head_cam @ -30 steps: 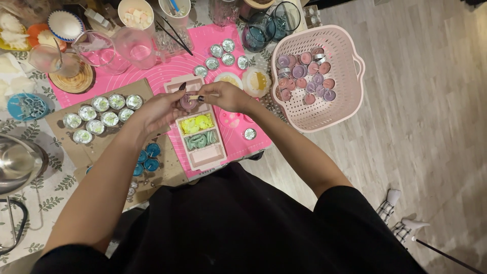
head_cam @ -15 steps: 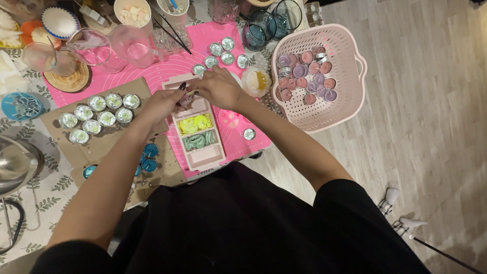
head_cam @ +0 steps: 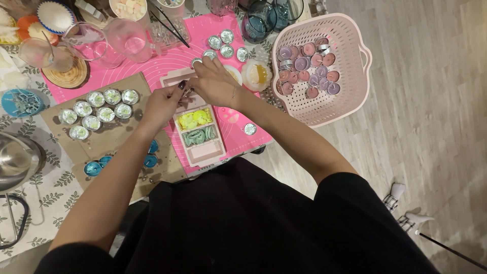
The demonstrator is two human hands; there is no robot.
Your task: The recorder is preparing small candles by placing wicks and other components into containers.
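Nearest to me, my black top fills the lower part of the view, with both forearms reaching forward over the desk (head_cam: 40, 195).

My left hand (head_cam: 163, 103) sits at the top end of the pink compartment tray (head_cam: 199, 133), fingers curled and pinched together over something small; what it grips is hidden, so I cannot tell the item. My right hand (head_cam: 214, 81) lies just beside it, touching it at the fingertips, fingers bent down over the same spot; whether it grasps anything I cannot tell.

The tray rests on the pink mat (head_cam: 167, 63). Its visible compartments hold yellow pieces (head_cam: 195, 118) and, below them, green pieces (head_cam: 199, 135); the nearest compartment shows only pink.

To my left, a cardboard sheet (head_cam: 109, 139) carries a group of silver tealight cups (head_cam: 96, 110), with blue tealights (head_cam: 101, 163) at its near edge.

Beyond my hands, more silver cups (head_cam: 226, 44) stand on the mat. Farther left are clear jugs (head_cam: 119, 43) and a round wooden coaster (head_cam: 68, 77).

To the right, a pink basket (head_cam: 350, 96) holds pink and purple tealights (head_cam: 309, 68).
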